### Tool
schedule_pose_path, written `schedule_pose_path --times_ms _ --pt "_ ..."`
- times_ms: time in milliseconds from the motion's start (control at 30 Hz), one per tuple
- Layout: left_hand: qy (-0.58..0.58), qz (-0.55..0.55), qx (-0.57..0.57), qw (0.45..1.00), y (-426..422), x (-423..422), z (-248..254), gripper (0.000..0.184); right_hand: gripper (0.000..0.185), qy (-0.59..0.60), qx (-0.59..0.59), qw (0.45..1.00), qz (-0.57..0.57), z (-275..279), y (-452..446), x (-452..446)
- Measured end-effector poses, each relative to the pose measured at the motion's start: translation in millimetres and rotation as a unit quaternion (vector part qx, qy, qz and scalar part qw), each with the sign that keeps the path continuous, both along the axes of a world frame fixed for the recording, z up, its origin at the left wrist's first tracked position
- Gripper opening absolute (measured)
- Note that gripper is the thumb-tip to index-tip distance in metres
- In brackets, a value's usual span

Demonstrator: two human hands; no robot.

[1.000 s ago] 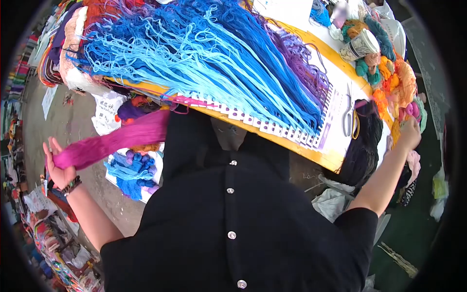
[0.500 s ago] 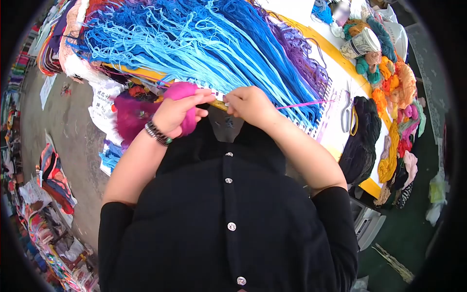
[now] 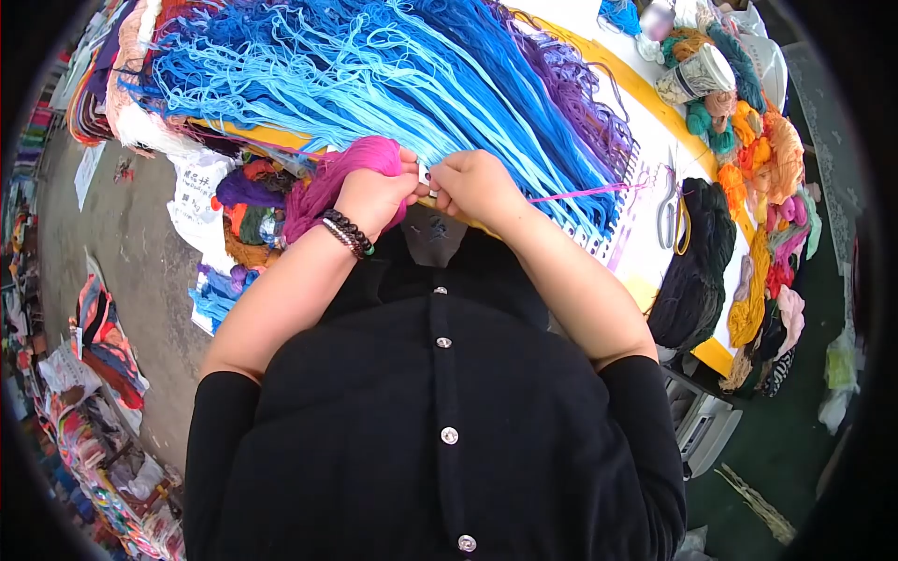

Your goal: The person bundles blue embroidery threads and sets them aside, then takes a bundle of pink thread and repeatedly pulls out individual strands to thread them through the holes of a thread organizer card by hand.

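Note:
A magenta skein of thread (image 3: 323, 192) hangs over my left hand (image 3: 379, 196), whose fingers are closed around part of it. My right hand (image 3: 479, 187) is pinched shut close beside the left fingertips, at the near edge of a holed strip (image 3: 603, 248). What lies in that pinch is hidden. From behind my right hand a thin pink strand (image 3: 580, 194) runs right across the hanging threads. Beyond both hands spread long light and dark blue threads (image 3: 374, 84), with purple threads (image 3: 571, 84) at their right.
Scissors (image 3: 668, 210) and a black skein (image 3: 694, 266) lie on the table at right. Farther right are a patterned cup (image 3: 694, 77) and colored skeins (image 3: 748, 290). Left of the skein, mixed yarn bundles (image 3: 248, 220) sit beside a handwritten white bag (image 3: 196, 192).
My left hand has moved right and up to meet my right hand, its fingers now closed. The magenta skein, blurred before, has swung in closer and hangs still.

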State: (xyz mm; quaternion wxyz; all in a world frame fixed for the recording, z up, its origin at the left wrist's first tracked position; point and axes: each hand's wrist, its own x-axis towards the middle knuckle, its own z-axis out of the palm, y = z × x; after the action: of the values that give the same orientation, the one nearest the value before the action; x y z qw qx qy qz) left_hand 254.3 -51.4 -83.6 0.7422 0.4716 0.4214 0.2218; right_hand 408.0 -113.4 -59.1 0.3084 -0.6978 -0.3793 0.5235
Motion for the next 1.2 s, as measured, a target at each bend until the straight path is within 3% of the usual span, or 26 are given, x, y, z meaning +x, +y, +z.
schedule_pose_path --times_ms 33,100,200,267,300,367,400,433,500,533,600,667,733,767,833,933,1033,1067,1100,1133,1200 --pt "0.010 0.002 0.006 1.000 -0.1 2.2 -1.4 0.025 0.022 0.001 0.000 1.000 0.000 -5.1 1.4 -0.2" --pt "0.020 0.004 0.011 1.000 -0.8 3.7 -4.3 0.026 0.024 -0.136 0.081 0.985 0.066 -14.6 3.6 -1.5" --pt "-0.015 0.020 0.028 0.999 0.4 4.0 -2.3 0.022 0.022 -0.112 0.054 0.990 0.061 -11.4 0.9 -0.6" --pt "0.131 -0.043 0.187 0.973 5.5 -4.0 9.1 0.023 0.017 -0.060 0.066 0.996 0.023 -13.0 -3.7 0.3" --pt "0.125 -0.043 0.267 0.955 9.0 -6.6 12.7 0.027 0.014 -0.007 0.079 0.997 -0.014 -13.5 -5.4 0.8" --pt "0.056 -0.004 0.122 0.991 8.2 -11.6 22.8 0.026 0.013 -0.004 0.078 0.997 -0.014 -10.5 -7.4 0.9" --pt "-0.075 0.018 -0.001 0.997 9.0 -12.0 24.3 0.024 0.015 -0.001 0.078 0.997 -0.013 -9.5 -8.4 0.4" --pt "-0.075 0.017 -0.001 0.997 10.0 -11.2 22.5 0.024 0.015 0.000 0.077 0.997 -0.014 -12.7 -9.0 -0.4" --pt "-0.190 -0.029 -0.083 0.978 12.3 -7.3 18.8 0.023 0.016 0.048 0.089 0.994 -0.052 -17.9 -8.0 -2.5" --pt "-0.157 -0.001 -0.089 0.984 7.0 -2.5 21.2 0.025 0.016 0.047 0.090 0.993 -0.052 -15.8 -8.0 -1.9" --pt "-0.055 -0.045 -0.014 0.997 3.0 0.1 14.3 0.028 0.017 0.256 0.073 0.954 -0.136 -6.8 -9.7 2.6" --pt "-0.027 -0.032 0.017 0.999 -3.8 2.7 9.0 0.034 0.018 0.278 0.053 0.947 -0.155 -3.4 -10.0 7.0" --pt "-0.007 -0.126 0.266 0.956 -1.1 -0.9 16.0 0.035 0.017 0.290 0.054 0.945 -0.139 -5.3 -10.9 7.9" --pt "0.042 -0.081 0.354 0.931 1.1 -8.3 22.3 0.037 0.017 0.290 0.053 0.945 -0.141 -5.7 -11.5 5.6" --pt "-0.091 0.036 0.082 0.992 19.5 -24.8 26.6 0.026 0.017 0.138 0.047 0.987 -0.070 -4.9 -8.7 -0.9" --pt "-0.156 0.123 -0.041 0.979 54.7 -61.6 44.9 0.033 0.019 0.108 0.062 0.992 -0.030 -15.9 -8.0 -0.3" --pt "-0.226 0.193 0.028 0.954 92.2 -123.9 59.3 0.040 0.022 0.064 0.072 0.995 -0.006 -17.0 -8.2 0.0" --pt "-0.308 0.155 0.062 0.937 105.4 -151.6 59.1 0.036 0.023 0.040 0.073 0.996 0.005 -17.2 -8.3 0.1" --pt "-0.312 0.260 0.107 0.908 125.8 -181.5 47.3 0.037 0.023 0.040 0.073 0.997 0.005 -18.9 -8.8 -0.3" --pt "-0.285 0.289 0.154 0.901 115.3 -181.9 64.1 0.040 0.022 0.027 0.088 0.996 0.003 -21.7 -9.9 -0.9" --pt "-0.200 0.366 0.088 0.905 111.0 -200.1 64.5 0.043 0.021 0.010 0.102 0.995 0.003 -21.1 -9.8 -3.1"
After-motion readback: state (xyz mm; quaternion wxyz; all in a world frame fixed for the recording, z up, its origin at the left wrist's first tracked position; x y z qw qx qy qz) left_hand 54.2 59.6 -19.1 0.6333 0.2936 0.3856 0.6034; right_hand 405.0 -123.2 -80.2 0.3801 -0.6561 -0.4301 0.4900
